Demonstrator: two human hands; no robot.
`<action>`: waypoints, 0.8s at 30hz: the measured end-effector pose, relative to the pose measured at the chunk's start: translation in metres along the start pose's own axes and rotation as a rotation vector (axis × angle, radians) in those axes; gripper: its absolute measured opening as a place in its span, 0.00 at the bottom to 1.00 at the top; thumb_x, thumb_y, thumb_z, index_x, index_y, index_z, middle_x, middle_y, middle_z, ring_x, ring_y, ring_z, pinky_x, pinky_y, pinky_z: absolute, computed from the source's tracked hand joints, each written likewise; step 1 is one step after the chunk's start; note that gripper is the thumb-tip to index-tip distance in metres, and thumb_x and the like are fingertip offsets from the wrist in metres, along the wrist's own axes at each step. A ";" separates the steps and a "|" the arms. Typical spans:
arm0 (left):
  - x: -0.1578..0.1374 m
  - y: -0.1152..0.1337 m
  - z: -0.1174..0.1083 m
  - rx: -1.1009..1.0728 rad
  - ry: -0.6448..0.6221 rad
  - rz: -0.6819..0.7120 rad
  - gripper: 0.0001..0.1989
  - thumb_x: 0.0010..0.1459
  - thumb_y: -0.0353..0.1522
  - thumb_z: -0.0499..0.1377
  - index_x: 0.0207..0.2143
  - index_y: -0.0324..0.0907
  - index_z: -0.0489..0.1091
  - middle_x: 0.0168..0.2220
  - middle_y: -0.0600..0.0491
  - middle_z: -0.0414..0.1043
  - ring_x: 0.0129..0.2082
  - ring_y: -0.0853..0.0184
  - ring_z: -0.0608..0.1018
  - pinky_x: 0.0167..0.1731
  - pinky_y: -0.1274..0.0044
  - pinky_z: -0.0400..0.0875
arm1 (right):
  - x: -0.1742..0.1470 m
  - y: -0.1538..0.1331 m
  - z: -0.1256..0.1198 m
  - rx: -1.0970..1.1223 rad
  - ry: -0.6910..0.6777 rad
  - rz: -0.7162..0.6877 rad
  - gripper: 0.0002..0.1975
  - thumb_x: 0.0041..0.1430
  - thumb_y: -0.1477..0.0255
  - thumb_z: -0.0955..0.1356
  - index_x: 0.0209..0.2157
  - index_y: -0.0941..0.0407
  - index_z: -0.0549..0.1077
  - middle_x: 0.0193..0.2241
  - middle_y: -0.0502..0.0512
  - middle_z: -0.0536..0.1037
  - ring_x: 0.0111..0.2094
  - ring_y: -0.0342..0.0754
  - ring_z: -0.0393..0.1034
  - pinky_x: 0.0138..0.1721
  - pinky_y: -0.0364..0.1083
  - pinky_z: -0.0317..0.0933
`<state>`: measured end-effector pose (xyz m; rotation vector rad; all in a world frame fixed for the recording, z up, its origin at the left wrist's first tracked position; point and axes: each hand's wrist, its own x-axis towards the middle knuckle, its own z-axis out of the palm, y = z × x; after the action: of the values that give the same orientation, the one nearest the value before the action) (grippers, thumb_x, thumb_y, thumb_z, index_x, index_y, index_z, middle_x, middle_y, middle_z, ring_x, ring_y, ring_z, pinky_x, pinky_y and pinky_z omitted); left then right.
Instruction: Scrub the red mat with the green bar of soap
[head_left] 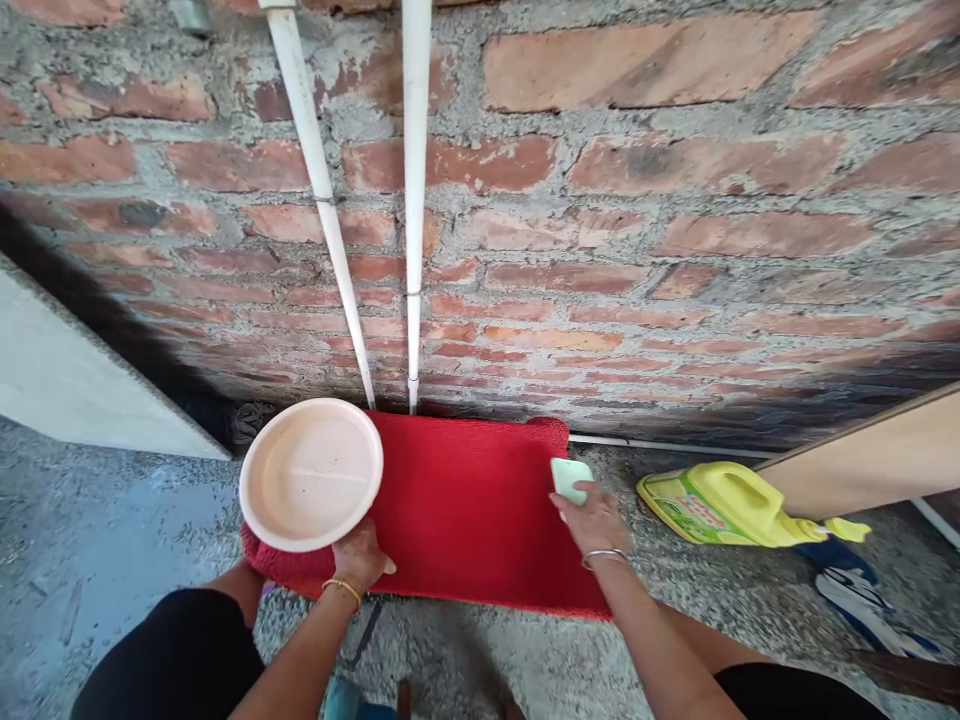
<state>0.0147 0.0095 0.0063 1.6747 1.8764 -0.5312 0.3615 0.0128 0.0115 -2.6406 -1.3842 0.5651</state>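
My left hand (361, 556) grips the near edge of a pale pink round plate (310, 473), holding it above the left end of a red mat (465, 510). My right hand (592, 518) holds a light green bar of soap (570, 477) at the mat's right edge. Both wrists wear thin bangles. The mat lies on rough concrete ground at the foot of a brick wall.
Two white pipes (411, 200) run down the brick wall (675, 200) to the mat. A yellow jug (712, 505) lies on its side right of the mat. A wooden board (877, 455) leans at right, blue-white footwear (862, 595) below it. A grey slab (67, 380) stands at left.
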 end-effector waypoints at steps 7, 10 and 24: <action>-0.001 -0.001 -0.005 -0.019 -0.029 -0.008 0.31 0.38 0.37 0.70 0.46 0.36 0.70 0.46 0.42 0.76 0.50 0.54 0.76 0.49 0.70 0.69 | -0.082 -0.176 0.084 0.023 -0.224 -0.362 0.19 0.55 0.62 0.67 0.48 0.50 0.69 0.44 0.55 0.71 0.41 0.49 0.70 0.42 0.45 0.59; -0.001 -0.001 -0.006 -0.018 -0.021 -0.020 0.33 0.36 0.37 0.71 0.47 0.37 0.69 0.48 0.41 0.75 0.52 0.53 0.74 0.50 0.69 0.68 | -0.097 -0.202 0.101 -0.035 -0.245 -0.496 0.18 0.55 0.63 0.67 0.48 0.50 0.70 0.45 0.56 0.70 0.42 0.50 0.69 0.44 0.46 0.58; -0.004 0.000 -0.006 -0.030 -0.039 -0.020 0.29 0.39 0.37 0.70 0.45 0.38 0.70 0.47 0.43 0.76 0.49 0.56 0.76 0.46 0.72 0.70 | -0.003 0.062 -0.002 -0.089 0.059 0.267 0.22 0.54 0.57 0.67 0.47 0.53 0.69 0.40 0.61 0.72 0.35 0.53 0.72 0.38 0.50 0.64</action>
<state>0.0138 0.0103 0.0140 1.6168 1.8656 -0.5373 0.4085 -0.0257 -0.0016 -2.9107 -1.0718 0.4567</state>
